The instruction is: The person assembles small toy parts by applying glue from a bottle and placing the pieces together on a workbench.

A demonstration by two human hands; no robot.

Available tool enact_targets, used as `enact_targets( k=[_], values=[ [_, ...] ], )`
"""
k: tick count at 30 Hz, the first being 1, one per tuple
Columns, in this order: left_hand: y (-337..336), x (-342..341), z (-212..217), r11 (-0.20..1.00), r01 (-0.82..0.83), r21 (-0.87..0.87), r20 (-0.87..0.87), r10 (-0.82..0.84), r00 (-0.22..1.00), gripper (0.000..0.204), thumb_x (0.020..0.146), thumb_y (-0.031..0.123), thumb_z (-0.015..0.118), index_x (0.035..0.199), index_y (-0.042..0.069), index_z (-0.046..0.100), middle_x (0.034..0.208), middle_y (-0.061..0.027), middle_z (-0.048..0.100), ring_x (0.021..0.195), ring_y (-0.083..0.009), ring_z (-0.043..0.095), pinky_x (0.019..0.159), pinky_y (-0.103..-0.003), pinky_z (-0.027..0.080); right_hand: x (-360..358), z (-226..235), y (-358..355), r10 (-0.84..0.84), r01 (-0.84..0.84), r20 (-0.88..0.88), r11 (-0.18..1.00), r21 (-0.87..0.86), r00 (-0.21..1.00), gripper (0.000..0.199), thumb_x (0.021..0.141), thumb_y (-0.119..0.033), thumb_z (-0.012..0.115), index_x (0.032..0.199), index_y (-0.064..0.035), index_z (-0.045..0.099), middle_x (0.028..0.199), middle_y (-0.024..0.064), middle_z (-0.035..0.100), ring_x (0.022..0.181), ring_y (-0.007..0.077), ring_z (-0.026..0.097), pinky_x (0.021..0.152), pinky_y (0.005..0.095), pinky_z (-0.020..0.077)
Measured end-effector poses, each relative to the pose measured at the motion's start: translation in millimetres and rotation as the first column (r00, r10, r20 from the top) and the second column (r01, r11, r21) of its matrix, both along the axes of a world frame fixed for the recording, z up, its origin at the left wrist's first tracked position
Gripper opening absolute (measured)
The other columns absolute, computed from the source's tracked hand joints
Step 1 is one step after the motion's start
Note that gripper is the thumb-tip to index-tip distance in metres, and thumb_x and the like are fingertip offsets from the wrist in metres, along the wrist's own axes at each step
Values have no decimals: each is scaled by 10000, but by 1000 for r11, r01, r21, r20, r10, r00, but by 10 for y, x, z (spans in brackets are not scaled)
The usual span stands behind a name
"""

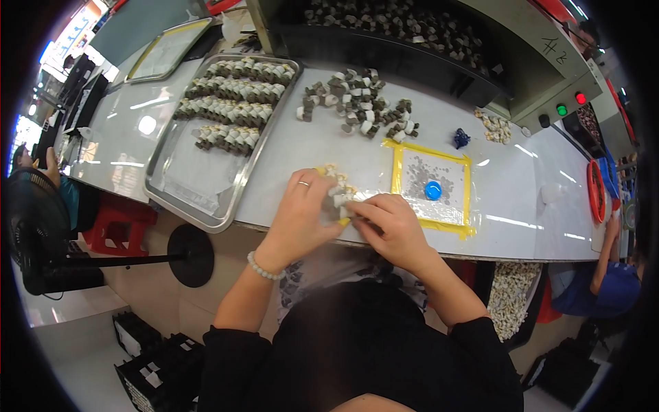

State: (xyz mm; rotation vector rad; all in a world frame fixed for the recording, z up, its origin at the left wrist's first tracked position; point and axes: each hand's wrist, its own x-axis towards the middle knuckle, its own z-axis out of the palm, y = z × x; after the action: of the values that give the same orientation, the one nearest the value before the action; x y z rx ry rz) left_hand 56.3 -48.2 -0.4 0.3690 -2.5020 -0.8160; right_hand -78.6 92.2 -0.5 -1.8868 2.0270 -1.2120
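Observation:
A short row of small white-and-tan parts (338, 189) lies near the table's front edge, between my hands. My left hand (294, 218), yellow covers on its fingertips, spans the row, fingers at the far end and thumb at the near end. Closed at the fingertips, my right hand (392, 224) pinches at the row's near end; a white part there is mostly hidden by the fingers. To the left, a metal tray (228, 216) carries several rows of similar white-and-dark parts (230, 110). Farther back lies a loose heap of these parts (360, 103).
Right of my hands, yellow tape frames a sheet (449, 161) with small grey pieces and a blue round item (432, 190). A machine with a dark bin (398, 58) of parts stands behind. A pedestal fan (44, 233) is at left; a co-worker (607, 281) sits at right.

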Motion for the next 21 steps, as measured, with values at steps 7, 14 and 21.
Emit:
enact_targets(
  k=[7,14,21],
  values=[
    [29,46,-4,999,-36,-13,-55,35,998,547,547,105,752,1031,38,506,1019,-159,501,1024,-359,460,871,-405,417,-19,-15,145,36,-40,101,998,41,994,388,741,-26,675,1124,-50,613,888,99,611,837,259,581,758,337,463],
    [-804,730,361,867,-497,5,-52,497,866,500,581,118,733,1018,40,504,992,-142,529,948,-305,523,828,-375,437,-81,-63,204,35,-48,161,995,83,986,376,731,-26,617,1106,-37,599,936,130,607,903,314,563,816,382,449],
    [-1969,1098,252,695,-712,-103,85,719,689,452,623,197,726,985,23,518,919,-166,589,903,-328,548,806,-390,446,-58,-36,171,49,-62,165,995,79,985,341,759,-50,635,1099,-36,610,940,126,616,895,307,568,809,374,452]
  ],
)
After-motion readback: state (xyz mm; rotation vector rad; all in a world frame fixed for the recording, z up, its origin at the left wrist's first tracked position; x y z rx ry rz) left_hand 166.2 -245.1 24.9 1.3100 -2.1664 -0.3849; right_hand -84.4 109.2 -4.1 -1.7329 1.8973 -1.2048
